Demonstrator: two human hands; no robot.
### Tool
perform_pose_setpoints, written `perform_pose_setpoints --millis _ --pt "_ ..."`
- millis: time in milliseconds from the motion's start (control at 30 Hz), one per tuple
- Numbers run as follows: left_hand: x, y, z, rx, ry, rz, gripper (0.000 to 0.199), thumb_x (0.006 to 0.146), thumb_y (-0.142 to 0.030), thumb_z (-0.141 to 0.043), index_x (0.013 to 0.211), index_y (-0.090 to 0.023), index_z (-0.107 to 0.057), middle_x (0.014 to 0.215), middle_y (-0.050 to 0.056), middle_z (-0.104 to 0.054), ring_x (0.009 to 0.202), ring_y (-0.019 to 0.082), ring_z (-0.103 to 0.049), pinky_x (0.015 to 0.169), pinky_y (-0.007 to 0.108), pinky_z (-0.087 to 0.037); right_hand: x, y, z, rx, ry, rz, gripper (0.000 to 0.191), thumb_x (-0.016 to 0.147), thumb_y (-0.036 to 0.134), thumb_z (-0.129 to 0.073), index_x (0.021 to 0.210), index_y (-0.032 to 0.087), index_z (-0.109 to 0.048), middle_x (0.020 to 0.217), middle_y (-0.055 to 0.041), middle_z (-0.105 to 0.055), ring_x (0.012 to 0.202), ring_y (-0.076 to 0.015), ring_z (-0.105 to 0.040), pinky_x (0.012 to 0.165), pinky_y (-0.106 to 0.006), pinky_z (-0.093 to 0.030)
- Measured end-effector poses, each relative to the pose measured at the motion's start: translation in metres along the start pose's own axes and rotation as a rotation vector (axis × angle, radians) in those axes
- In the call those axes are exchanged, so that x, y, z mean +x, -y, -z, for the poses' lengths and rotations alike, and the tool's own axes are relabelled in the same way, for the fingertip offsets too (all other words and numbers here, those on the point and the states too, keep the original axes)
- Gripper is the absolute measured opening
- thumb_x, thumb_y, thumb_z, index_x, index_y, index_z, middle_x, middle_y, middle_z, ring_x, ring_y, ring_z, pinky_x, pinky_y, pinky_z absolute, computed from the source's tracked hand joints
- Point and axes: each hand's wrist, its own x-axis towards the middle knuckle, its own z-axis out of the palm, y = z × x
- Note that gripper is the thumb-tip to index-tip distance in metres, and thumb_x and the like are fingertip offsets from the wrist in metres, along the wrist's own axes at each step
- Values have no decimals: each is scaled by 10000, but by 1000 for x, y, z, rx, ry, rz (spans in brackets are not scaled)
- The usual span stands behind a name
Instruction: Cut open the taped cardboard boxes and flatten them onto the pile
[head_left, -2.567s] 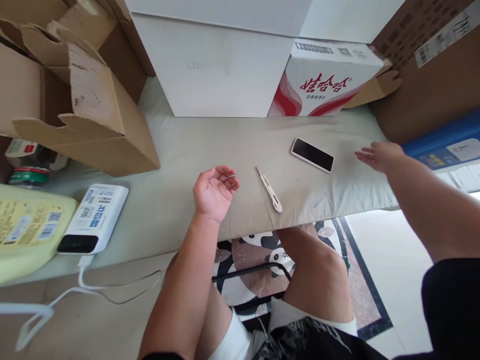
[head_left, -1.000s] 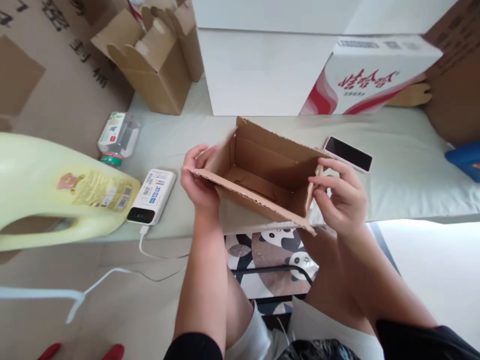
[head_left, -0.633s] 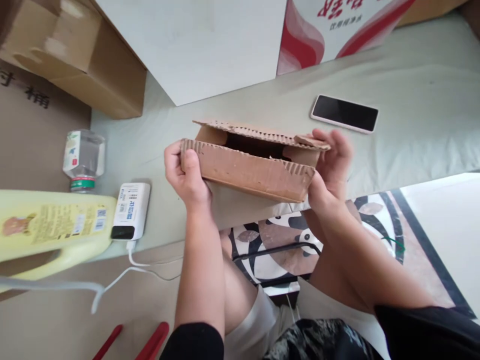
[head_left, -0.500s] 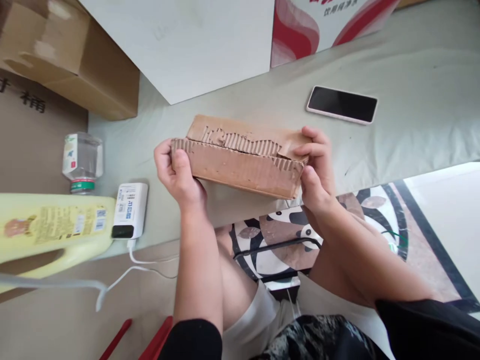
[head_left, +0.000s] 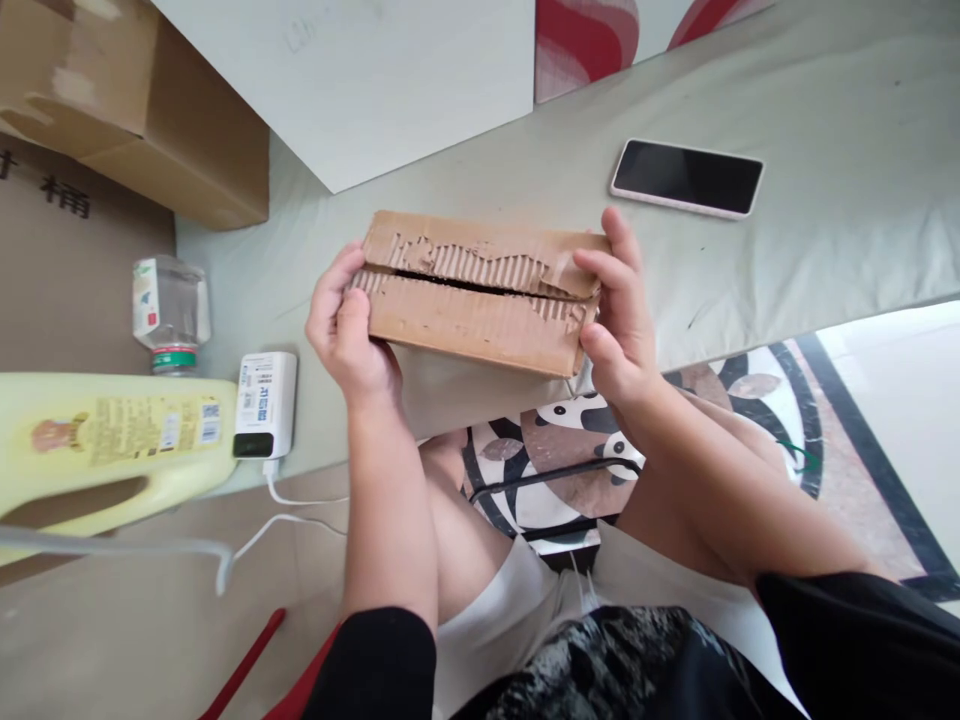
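A small brown cardboard box [head_left: 472, 325] is held between my two hands over the front part of the covered table. Its top flaps have torn strips that bare the corrugated layer, and a narrow dark gap runs between them. My left hand [head_left: 349, 325] grips the box's left end, thumb on the front flap and fingers behind the end. At the opposite end my right hand [head_left: 619, 310] holds the corner, thumb low at the front and fingers curled over the rear flap. The inside of the box is hidden.
Behind the box stand a large white box [head_left: 375, 90] and a brown carton [head_left: 202, 130]. A phone [head_left: 686, 178] lies at the right. On the left are a clear bottle [head_left: 176, 305], a yellow jug [head_left: 112, 425] and a white power bank [head_left: 266, 405] with a cable.
The dark gap between the flaps has widened. The rear flap now tilts more toward my view, and my right fingers are spread a little more. The whole view has shifted slightly.
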Motion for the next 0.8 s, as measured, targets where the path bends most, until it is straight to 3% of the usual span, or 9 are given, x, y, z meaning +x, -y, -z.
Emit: perform_pose_setpoints --millis 167,300,433,567,667,800 --pt "-3 2 9 -17 -5 -36 296 821 -389 -651 1064 -267 -768 1275 22 -702 1332 247 -593 1241 443 -385 13 12 10 -66 111 73 631 975 694 -276 1514 370 -332 1701 -1 -175 1618 -302 -81 1294 -588 -212" --pt "-16 -5 21 -49 -45 -45 319 827 -354 -650 1113 -260 -757 1353 29 -664 1421 245 -519 1270 432 -347 24 27 10 -42 206 160 648 966 698 -309 1498 330 -336 1713 -31 -165 1622 -286 -57 1312 -566 -163" --pt "-31 -14 28 -25 -81 -49 341 834 -317 -635 1151 -269 -750 1371 5 -663 1428 229 -510 1268 420 -353 24 31 1 -64 200 79 617 971 635 -404 1506 340 -316 1702 -39 -201 1622 -281 -69 1311 -576 -178" --pt "-38 -20 35 9 -62 -166 323 862 -244 -614 1140 -272 -775 1313 -32 -698 1353 202 -563 1261 412 -359 21 28 1 -33 182 38 542 962 616 -464 1428 344 -420 1701 -16 -212 1618 -300 -87 1307 -577 -213" --pt "-36 -20 43 60 -15 -248 281 834 -283 -668 1079 -259 -803 1234 -3 -707 1256 207 -602 1223 407 -391 21 25 3 9 164 48 513 971 649 -405 1351 315 -492 1708 -18 -200 1611 -311 -131 1312 -556 -221" --pt "-33 -18 47 97 22 -197 376 870 -461 -622 1153 -271 -779 1290 32 -641 1310 242 -554 1243 424 -359 23 20 2 -20 193 75 638 969 725 -268 1433 317 -427 1715 -7 -177 1617 -299 -94 1319 -552 -189"
